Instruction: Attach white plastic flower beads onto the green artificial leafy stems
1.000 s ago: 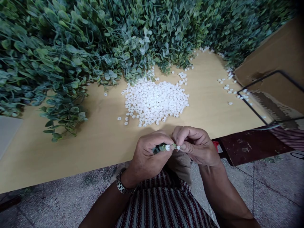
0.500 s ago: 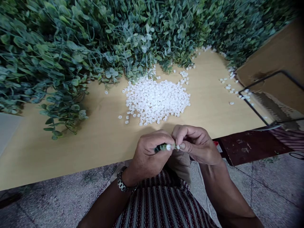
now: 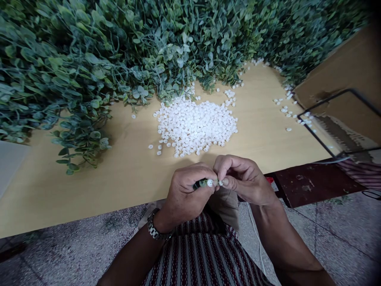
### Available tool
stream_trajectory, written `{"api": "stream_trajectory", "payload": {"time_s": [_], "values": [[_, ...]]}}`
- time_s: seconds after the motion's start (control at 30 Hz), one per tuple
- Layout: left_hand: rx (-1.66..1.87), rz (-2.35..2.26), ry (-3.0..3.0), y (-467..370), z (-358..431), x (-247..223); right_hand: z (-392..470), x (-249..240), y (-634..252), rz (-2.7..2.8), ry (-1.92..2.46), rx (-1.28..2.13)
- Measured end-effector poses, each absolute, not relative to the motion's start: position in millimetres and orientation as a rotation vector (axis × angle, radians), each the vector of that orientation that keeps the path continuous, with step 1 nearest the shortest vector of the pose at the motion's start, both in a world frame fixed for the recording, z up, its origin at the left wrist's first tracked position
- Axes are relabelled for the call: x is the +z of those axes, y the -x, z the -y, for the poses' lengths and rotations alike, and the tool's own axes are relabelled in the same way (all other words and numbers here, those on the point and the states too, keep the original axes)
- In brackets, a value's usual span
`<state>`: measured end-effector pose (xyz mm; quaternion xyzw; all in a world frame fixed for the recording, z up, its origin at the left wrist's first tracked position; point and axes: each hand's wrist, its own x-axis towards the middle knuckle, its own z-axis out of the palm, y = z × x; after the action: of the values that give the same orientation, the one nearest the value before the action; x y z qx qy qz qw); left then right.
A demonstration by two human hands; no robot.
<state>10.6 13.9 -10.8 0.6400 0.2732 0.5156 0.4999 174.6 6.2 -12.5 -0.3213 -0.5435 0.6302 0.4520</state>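
My left hand [image 3: 189,190], with a metal watch on the wrist, is closed around a small dark green piece [image 3: 200,184], perhaps part of an artificial plant; most of it is hidden by the fingers. A white bead [image 3: 210,182] shows at its thumb and forefinger. Close beside it, my right hand [image 3: 244,178] pinches another small white bead [image 3: 220,182] between thumb and forefinger. The fingertips of both hands nearly meet over the table's front edge. Just beyond them lies a heap of white beads [image 3: 196,125].
Artificial green foliage [image 3: 133,47] covers the back of the table [image 3: 125,174], with one sprig [image 3: 80,147] reaching forward at left. On the right stand a torn cardboard box [image 3: 342,67] and a black wire frame [image 3: 318,141], with loose beads near them. A pale sheet [image 3: 10,161] lies far left.
My right hand has shifted slightly left, bringing its white bead nearer to the one at my left hand. Both hands keep their grip.
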Motion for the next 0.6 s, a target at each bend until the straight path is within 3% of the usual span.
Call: {"api": "stream_trajectory", "payload": {"time_s": [0.6], "values": [[1.176, -0.743, -1.348, -10.0, -13.9, -9.0, -3.2, -18.0, -169.4, 1.376, 0.822, 1.334]]}}
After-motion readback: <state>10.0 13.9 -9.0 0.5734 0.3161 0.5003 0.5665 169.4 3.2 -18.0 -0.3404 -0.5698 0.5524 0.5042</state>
